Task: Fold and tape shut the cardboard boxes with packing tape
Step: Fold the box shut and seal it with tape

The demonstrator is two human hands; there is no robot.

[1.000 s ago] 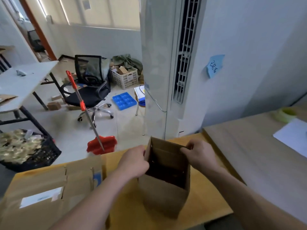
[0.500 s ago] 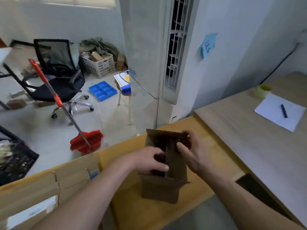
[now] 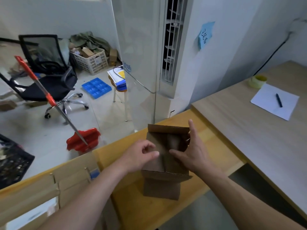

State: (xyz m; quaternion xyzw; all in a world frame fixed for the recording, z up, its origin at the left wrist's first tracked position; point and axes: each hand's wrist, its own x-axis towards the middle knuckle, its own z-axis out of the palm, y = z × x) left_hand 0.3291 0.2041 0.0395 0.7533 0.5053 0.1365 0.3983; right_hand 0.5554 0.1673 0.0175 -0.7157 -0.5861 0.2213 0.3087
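A small brown cardboard box [image 3: 162,188] stands upright on the yellow wooden table [image 3: 216,146] in front of me. Its two side flaps lie folded inward, while the far flap stands up and the near flap sticks out toward me. My left hand [image 3: 141,156] presses the left flap down with its thumb, its other fingers curled. My right hand [image 3: 191,151] lies with straight fingers on the right flap and the box's right edge. A roll of packing tape [image 3: 257,81] sits far right on the grey desk [image 3: 249,138].
Flattened cardboard boxes [image 3: 41,193] lie on the table at my left. A white sheet [image 3: 275,101] with a pen [image 3: 279,100] lies on the grey desk. Beyond the table are a red dustpan [image 3: 83,141], an office chair [image 3: 48,77] and a tall air conditioner [image 3: 149,55].
The box's side flaps were folded inward from an open top. My hands moved from gripping the top edges to pressing the flaps down. The camera tilted down and right.
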